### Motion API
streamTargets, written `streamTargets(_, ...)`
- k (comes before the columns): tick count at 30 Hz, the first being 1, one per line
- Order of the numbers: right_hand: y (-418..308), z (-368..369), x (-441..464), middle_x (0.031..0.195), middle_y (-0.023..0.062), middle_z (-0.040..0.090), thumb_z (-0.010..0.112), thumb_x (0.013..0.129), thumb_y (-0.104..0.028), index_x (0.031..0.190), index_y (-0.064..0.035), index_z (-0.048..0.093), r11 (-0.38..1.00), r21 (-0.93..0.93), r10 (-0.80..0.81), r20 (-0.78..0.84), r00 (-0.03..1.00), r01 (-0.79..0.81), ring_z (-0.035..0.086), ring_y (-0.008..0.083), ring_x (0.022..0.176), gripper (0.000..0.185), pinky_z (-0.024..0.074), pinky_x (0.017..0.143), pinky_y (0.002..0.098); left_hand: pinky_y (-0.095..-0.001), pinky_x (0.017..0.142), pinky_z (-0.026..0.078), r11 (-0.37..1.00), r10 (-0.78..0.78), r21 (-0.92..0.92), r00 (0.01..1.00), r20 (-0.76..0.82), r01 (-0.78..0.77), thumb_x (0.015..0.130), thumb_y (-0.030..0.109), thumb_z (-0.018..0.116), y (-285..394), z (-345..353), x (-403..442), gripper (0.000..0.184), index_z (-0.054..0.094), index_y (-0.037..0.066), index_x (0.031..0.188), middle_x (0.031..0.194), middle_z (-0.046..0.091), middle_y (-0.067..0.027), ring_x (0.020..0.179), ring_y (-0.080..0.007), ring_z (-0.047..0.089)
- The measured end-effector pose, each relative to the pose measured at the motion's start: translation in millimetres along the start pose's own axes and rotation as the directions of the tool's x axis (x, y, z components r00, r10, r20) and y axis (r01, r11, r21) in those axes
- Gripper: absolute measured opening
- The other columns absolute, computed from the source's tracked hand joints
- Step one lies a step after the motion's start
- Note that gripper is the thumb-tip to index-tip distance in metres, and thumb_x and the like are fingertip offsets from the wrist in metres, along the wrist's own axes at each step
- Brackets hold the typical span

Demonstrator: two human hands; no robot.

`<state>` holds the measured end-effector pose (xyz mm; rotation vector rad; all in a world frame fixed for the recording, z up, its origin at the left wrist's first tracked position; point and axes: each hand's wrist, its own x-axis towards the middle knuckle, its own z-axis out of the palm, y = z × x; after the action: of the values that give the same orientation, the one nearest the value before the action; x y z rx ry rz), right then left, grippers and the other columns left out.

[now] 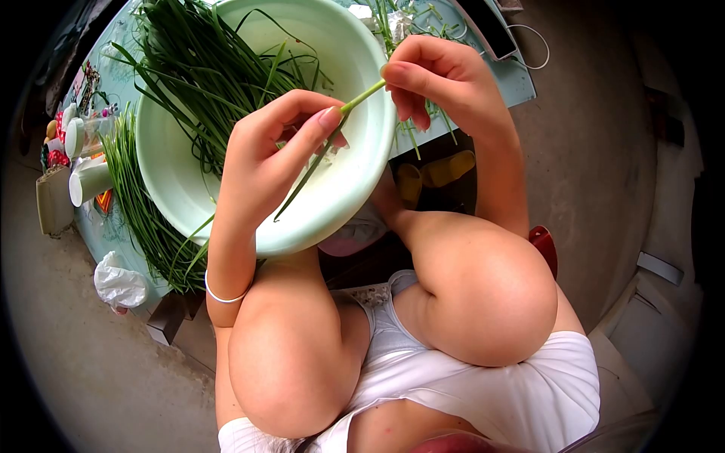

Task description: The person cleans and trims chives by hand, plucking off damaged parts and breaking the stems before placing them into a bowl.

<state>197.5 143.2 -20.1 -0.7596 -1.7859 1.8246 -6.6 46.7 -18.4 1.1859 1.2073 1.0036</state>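
Note:
A single garlic chive [364, 98] is stretched between my two hands above a pale green basin [332, 219]. My left hand [279, 147] pinches it between thumb and fingers, with its dark leaf hanging down past the palm. At the pale stem end, the thumb and index finger of my right hand [445, 83] are closed on it, while the other fingers curl loosely. Inside the basin lies a large heap of dark green chives [196, 68], partly hidden behind my left hand. Another long bundle of chives [143, 204] rests on the table left of the basin.
Chive scraps [423, 128] litter the table [521, 87] at the right, near a dark-screened device [483, 26] with a white cable. Cups [89, 181] and a crumpled white bag [119, 281] sit at the left edge. Yellow footwear [449, 169] shows below.

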Motion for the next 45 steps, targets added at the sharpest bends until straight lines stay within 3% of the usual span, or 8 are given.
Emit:
streamTargets(5,3,-5,-1,0.064,0.0052,0.061,0.054,0.091,-0.017,0.088,-0.0001,0.060,0.958,0.272,0.067,0.096,0.993,-0.090,0.054,0.0073,0.048,0.018,0.0421,0.045,0.0185,-0.0175,0.055,0.039,0.998,-0.032,-0.047,0.999,0.026,0.033,0.091,0.015,0.055,-2,-3,0,0.020,0.061,-0.002,0.098,0.075,0.064,-0.0039,0.065,-0.0047,0.055)
streamTargets(8,8,-10,0,0.066,0.0060,0.062,0.053,0.092,-0.018,0.089,0.0001,0.060,0.944,0.327,0.020,0.078,0.997,-0.045,0.055,0.0075,0.049,0.020,0.0424,0.045,0.0185,-0.0164,0.052,0.037,0.996,-0.052,-0.071,0.998,0.039,0.054,0.093,0.015,0.052,-5,-5,1,0.020,0.061,-0.002,0.100,0.075,0.064,-0.0036,0.062,-0.0033,0.052)
streamTargets(12,11,-13,0,0.066,0.0051,0.061,0.052,0.093,-0.021,0.089,-0.0006,0.060,0.953,0.303,0.000,0.047,0.999,-0.014,0.055,0.0068,0.050,0.022,0.0421,0.045,0.0182,-0.0159,0.051,0.036,0.991,-0.045,-0.123,0.999,0.010,0.046,0.091,0.018,0.055,-7,-5,2,0.020,0.061,0.000,0.098,0.073,0.064,-0.0022,0.061,-0.0026,0.051)
streamTargets(15,16,-17,-1,0.062,0.0031,0.055,0.055,0.091,-0.019,0.085,-0.0022,0.054,0.993,0.114,-0.015,-0.060,0.998,0.021,0.050,0.0074,0.047,0.018,0.0378,0.043,0.0180,-0.0159,0.051,0.036,0.987,-0.057,-0.151,0.998,-0.017,0.054,0.091,0.018,0.055,-6,-5,2,0.020,0.061,0.001,0.098,0.073,0.064,-0.0021,0.061,-0.0027,0.051)
streamTargets(18,6,-4,2,0.060,0.0019,0.054,0.054,0.092,-0.020,0.081,-0.0026,0.055,0.990,0.140,0.009,-0.175,0.984,0.016,0.051,0.0068,0.049,0.020,0.0369,0.043,0.0175,-0.0163,0.051,0.036,0.986,-0.056,-0.158,0.998,-0.029,0.051,0.091,0.019,0.055,-8,-4,2,0.020,0.061,0.001,0.098,0.073,0.064,-0.0021,0.061,-0.0029,0.051)
streamTargets(24,6,18,4,0.066,0.0039,0.062,0.059,0.089,-0.016,0.088,-0.0004,0.061,0.999,0.024,-0.022,-0.147,0.989,0.026,0.055,0.0055,0.052,0.016,0.0428,0.047,0.0180,-0.0173,0.054,0.040,0.995,-0.020,-0.097,1.000,-0.023,0.018,0.091,0.017,0.055,-6,-2,2,0.020,0.061,-0.001,0.098,0.075,0.064,-0.0036,0.066,-0.0046,0.056)
streamTargets(35,17,12,7,0.069,0.0083,0.065,0.059,0.087,-0.011,0.087,-0.0006,0.060,0.949,0.314,-0.025,-0.023,0.999,0.031,0.059,0.0091,0.053,0.010,0.0475,0.052,0.0198,-0.0169,0.053,0.040,0.991,-0.067,-0.116,0.997,0.025,0.069,0.091,0.018,0.055,-6,-6,1,0.020,0.061,0.000,0.098,0.074,0.065,-0.0034,0.065,-0.0045,0.056)
streamTargets(45,21,12,9,0.070,0.0092,0.065,0.060,0.086,-0.011,0.087,-0.0001,0.060,0.932,0.361,-0.034,-0.019,0.999,0.039,0.059,0.0098,0.053,0.011,0.0476,0.052,0.0198,-0.0163,0.050,0.037,0.986,-0.051,-0.160,0.999,-0.001,0.050,0.091,0.019,0.054,-7,-6,2,0.020,0.061,0.001,0.097,0.072,0.065,-0.0034,0.060,-0.0038,0.053)
